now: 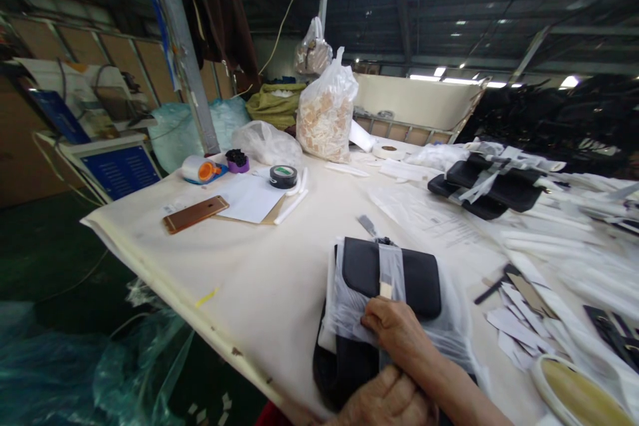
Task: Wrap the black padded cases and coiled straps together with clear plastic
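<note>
A black handbag (409, 279) lies on the table in front of me, its flap toward the far side. Thin translucent wrapping film (349, 299) covers parts of it, and a whitish strip (392, 263) runs down over the flap. Below that strip, beside a small beige tab (385, 289), my right hand (394, 329) is closed with fingertips pinched on the film. My left hand (387, 399) is lower down, against the near side of the bag under my right wrist. Its fingers are curled, and whatever they grip is hidden.
Left of the bag are a phone (196, 214), white paper (252, 196) and a roll of black tape (283, 176). More wrapped black bags (494, 183) lie at the right, with paper scraps (519, 326) and a tape roll (574, 393) nearer. A stuffed clear sack (327, 110) stands behind.
</note>
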A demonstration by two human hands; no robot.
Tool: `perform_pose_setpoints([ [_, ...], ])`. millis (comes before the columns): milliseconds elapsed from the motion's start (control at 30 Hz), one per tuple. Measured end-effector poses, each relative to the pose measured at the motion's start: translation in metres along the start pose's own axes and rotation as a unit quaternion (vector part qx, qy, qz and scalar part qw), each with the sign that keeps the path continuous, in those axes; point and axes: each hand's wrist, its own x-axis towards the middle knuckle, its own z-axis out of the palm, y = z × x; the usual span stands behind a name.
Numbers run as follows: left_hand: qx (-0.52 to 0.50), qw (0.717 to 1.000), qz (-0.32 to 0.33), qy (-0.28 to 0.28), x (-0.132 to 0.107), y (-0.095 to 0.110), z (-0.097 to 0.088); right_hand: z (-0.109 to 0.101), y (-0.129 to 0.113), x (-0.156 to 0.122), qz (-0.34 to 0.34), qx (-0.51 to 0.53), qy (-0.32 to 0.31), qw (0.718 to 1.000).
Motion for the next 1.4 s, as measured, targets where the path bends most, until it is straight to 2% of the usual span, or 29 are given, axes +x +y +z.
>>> perform_pose_setpoints([
  [67, 0.036, 0.996, 0.0, 0.077, -0.002, -0.006, -0.008, -0.001, 0.0, 0.001, 0.002, 0.001, -0.004, 1.0],
  [133, 0.067, 0.993, -0.038, 0.093, -0.002, -0.009, -0.011, -0.002, -0.001, 0.002, 0.006, -0.002, -0.01, 1.0],
  [267, 0.107, 0.987, -0.083, 0.082, -0.001, -0.006, -0.004, -0.006, -0.004, 0.003, 0.015, -0.025, -0.025, 0.999],
  [367, 0.114, 0.988, -0.098, 0.043, 0.001, -0.004, -0.001, -0.007, -0.007, 0.003, 0.022, -0.05, -0.025, 0.998],
  [500, 0.103, 0.991, -0.079, -0.016, 0.005, -0.007, -0.003, -0.008, -0.009, 0.001, 0.025, -0.084, -0.019, 0.996],
  [767, 0.074, 0.995, -0.047, -0.048, 0.001, -0.01, -0.001, -0.007, -0.008, 0.0, -0.008, -0.105, -0.019, 0.994],
  [833, 0.077, 0.995, -0.054, -0.04, -0.001, -0.009, 0.0, -0.006, -0.007, 0.001, -0.013, -0.099, -0.026, 0.995],
  [967, 0.118, 0.986, -0.117, -0.017, 0.0, -0.006, -0.001, -0.006, -0.005, 0.004, -0.009, -0.079, -0.036, 0.996],
  [1100, 0.135, 0.982, -0.13, 0.025, -0.001, -0.005, -0.001, -0.005, -0.001, 0.007, -0.002, -0.053, -0.041, 0.998],
  [1233, 0.155, 0.979, -0.131, -0.028, -0.004, -0.002, 0.002, -0.004, 0.004, 0.007, -0.014, -0.013, -0.044, 0.999],
  [1400, 0.166, 0.978, -0.124, -0.021, -0.005, -0.003, 0.004, -0.003, 0.011, 0.005, -0.036, 0.046, -0.036, 0.998],
])
